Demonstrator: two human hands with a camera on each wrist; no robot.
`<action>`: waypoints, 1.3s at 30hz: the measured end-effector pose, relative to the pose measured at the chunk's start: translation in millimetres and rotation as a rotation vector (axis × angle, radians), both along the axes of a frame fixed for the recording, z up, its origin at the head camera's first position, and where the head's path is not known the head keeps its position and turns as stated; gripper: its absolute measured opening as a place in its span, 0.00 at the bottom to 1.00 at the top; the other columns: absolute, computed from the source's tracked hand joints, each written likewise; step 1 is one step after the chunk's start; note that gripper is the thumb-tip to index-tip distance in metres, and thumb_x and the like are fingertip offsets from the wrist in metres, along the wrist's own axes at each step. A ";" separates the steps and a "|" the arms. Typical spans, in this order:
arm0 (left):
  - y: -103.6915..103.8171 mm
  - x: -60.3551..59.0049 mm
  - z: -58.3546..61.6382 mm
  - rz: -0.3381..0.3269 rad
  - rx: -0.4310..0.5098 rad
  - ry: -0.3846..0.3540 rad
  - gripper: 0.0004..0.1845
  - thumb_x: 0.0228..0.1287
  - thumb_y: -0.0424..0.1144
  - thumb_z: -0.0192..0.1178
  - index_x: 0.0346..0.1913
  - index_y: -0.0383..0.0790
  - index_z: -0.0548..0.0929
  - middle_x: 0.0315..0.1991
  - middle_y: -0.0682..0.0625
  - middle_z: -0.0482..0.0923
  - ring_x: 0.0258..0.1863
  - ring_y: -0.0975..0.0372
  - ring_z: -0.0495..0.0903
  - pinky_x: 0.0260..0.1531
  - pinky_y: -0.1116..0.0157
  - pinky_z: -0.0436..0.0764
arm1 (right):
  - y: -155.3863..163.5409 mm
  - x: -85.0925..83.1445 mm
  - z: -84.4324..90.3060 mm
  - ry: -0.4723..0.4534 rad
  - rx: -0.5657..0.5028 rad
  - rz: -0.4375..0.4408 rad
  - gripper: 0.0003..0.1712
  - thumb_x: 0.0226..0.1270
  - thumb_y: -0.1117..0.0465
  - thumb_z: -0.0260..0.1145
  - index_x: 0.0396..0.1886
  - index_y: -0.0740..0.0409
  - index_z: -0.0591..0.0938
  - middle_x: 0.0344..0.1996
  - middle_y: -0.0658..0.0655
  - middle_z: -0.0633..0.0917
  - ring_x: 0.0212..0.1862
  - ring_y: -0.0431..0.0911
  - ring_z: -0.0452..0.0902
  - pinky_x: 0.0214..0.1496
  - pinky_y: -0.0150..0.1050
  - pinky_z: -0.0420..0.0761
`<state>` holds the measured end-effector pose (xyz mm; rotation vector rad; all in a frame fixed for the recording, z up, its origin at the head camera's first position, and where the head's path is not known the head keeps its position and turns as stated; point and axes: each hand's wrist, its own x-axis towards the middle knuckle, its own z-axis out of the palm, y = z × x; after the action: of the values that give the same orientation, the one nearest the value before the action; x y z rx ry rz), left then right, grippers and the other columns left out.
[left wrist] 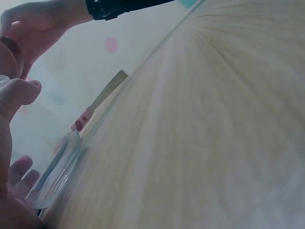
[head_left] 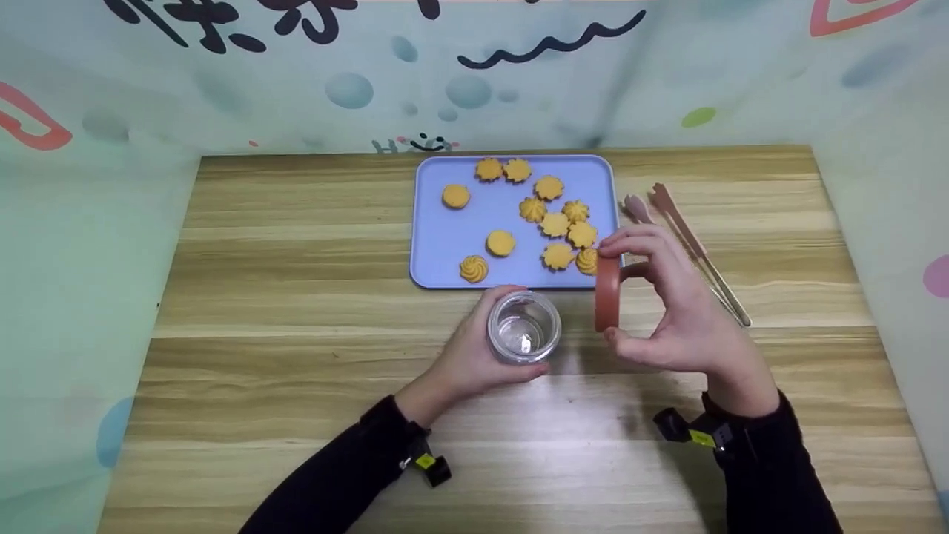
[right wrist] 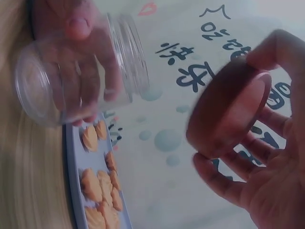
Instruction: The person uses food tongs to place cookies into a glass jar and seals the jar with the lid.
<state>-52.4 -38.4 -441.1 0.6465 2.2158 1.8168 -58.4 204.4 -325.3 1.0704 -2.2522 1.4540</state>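
Two hands: we grip one thing each.
Left hand (head_left: pixel 463 356): wraps the open glass jar (head_left: pixel 523 326).
Right hand (head_left: pixel 671 311): pinches the brown lid (head_left: pixel 606 294) on edge.

Colours around the lilac-blue tray

The tray (head_left: pixel 437 256) carries golden-orange cookies (head_left: pixel 549 222); just below it stand a clear glass jar (head_left: pixel 523 326) and a reddish-brown lid (head_left: pixel 606 294); right of it lie pink-and-tan tongs (head_left: pixel 689 245), all on a pale wood-grain counter (head_left: pixel 296 297).

Left hand (head_left: pixel 467 363) gripping glass jar (head_left: pixel 523 326), right hand (head_left: pixel 667 311) holding lid (head_left: pixel 606 294)
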 end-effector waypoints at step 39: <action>-2.0 -0.6 -1.6 -0.039 -0.005 -0.039 0.52 0.34 0.45 0.81 0.65 0.46 0.63 0.59 0.58 0.74 0.61 0.54 0.73 0.67 0.52 0.67 | 35.3 -12.4 -112.9 -0.285 0.592 -0.183 0.55 0.35 0.44 0.81 0.68 0.40 0.66 0.62 0.47 0.69 0.63 0.44 0.66 0.66 0.49 0.72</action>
<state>-53.0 -40.4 -442.7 0.6430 2.1667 1.7885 -70.8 239.7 -438.2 0.7927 -3.0029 0.9292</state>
